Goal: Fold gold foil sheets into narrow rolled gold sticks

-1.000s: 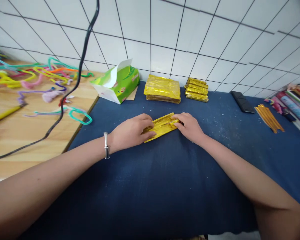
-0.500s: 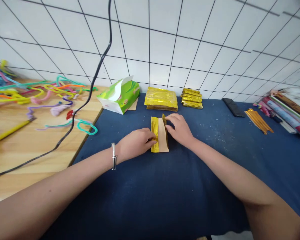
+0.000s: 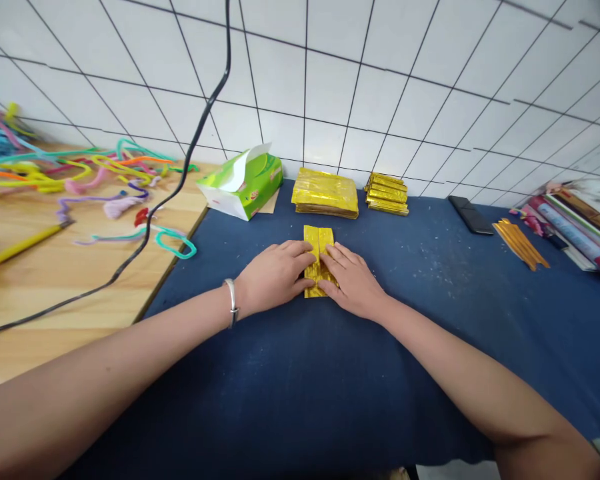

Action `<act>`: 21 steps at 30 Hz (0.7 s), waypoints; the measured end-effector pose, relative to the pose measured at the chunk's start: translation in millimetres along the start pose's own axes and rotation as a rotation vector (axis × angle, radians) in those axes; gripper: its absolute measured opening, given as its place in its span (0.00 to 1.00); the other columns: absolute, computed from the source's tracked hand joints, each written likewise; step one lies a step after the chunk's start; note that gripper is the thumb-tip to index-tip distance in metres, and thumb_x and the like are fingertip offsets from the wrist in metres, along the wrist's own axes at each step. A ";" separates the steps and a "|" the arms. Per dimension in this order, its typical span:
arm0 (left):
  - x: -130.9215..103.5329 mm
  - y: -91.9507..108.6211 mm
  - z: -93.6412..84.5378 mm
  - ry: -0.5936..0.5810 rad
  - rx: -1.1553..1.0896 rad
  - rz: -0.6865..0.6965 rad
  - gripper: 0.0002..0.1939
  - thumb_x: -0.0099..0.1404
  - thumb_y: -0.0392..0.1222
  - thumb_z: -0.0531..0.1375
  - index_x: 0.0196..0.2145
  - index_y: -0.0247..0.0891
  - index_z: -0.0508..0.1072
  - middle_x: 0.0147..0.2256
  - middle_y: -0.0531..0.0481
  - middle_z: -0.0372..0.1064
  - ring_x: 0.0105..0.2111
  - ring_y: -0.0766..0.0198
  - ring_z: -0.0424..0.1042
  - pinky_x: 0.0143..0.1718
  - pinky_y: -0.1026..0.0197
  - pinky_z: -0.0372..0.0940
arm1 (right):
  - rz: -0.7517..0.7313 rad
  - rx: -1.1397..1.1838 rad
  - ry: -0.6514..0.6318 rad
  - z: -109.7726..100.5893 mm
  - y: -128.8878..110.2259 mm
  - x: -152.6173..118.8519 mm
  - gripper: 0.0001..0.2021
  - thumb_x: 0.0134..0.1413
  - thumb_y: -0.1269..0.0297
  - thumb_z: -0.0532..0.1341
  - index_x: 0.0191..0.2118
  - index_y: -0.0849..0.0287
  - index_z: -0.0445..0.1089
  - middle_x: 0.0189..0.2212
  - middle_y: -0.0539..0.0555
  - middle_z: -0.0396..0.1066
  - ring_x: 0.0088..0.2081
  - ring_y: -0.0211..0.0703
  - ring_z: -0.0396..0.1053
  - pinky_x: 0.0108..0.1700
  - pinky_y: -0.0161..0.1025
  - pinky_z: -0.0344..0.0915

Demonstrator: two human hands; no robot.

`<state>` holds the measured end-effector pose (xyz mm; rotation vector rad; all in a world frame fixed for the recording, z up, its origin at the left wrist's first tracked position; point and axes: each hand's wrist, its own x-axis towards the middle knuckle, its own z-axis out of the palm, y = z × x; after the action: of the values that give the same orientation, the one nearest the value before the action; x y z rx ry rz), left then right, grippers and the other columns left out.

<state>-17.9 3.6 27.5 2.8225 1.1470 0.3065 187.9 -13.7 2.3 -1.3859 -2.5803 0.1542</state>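
A sheet of gold foil paper (image 3: 311,236) lies on the dark blue cloth in front of me, both sides folded in so the edges meet along a middle seam. My left hand (image 3: 279,275) rests on its left half, fingers stretched over the foil and thumb apart lower down. On the right half lies my right hand (image 3: 354,283), its fingers spread and pressing the fold down. Fingers cover part of the sheet's middle. Behind it are a stack of gold foil paper (image 3: 326,191) and a smaller pile of folded gold strips (image 3: 387,194).
A green tissue pack (image 3: 253,183) stands back left. At left, a wooden board (image 3: 100,287) carries colourful pipe cleaners (image 3: 175,243), crossed by a black cable (image 3: 195,137). Toward the right lie a black phone (image 3: 470,215), orange-gold strips (image 3: 521,243) and a pile of books (image 3: 580,230).
The right flap has been folded over to the left and lies flat, hiding the plain tan side. My right hand has moved down and left onto it, and my left fingers have spread.
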 end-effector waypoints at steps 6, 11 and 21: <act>-0.9 -4.5 15.8 -0.075 0.037 0.064 0.25 0.69 0.47 0.45 0.60 0.36 0.55 0.61 0.41 0.52 0.61 0.55 0.52 0.57 0.54 0.50 | 0.018 -0.031 -0.038 -1.0 0.3 -2.6 0.30 0.61 0.49 0.44 0.63 0.63 0.51 0.63 0.61 0.49 0.65 0.52 0.43 0.62 0.53 0.46; -2.0 -5.0 17.6 -0.085 0.053 0.074 0.26 0.69 0.48 0.44 0.61 0.35 0.55 0.62 0.40 0.50 0.61 0.56 0.51 0.58 0.54 0.46 | 0.002 -0.006 -0.050 2.0 3.1 -1.8 0.31 0.61 0.48 0.43 0.64 0.63 0.49 0.64 0.60 0.46 0.65 0.51 0.40 0.63 0.52 0.44; -1.6 -6.2 14.3 -0.121 0.051 0.083 0.27 0.69 0.50 0.44 0.62 0.36 0.53 0.62 0.40 0.49 0.62 0.56 0.49 0.57 0.54 0.44 | -0.041 0.060 -0.084 2.6 14.5 -3.2 0.28 0.63 0.53 0.41 0.64 0.60 0.48 0.65 0.58 0.45 0.66 0.47 0.39 0.63 0.52 0.43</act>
<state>-20.2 6.9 12.3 2.8916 1.0303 0.1107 200.8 -8.3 -3.4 -1.3315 -2.6461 0.2871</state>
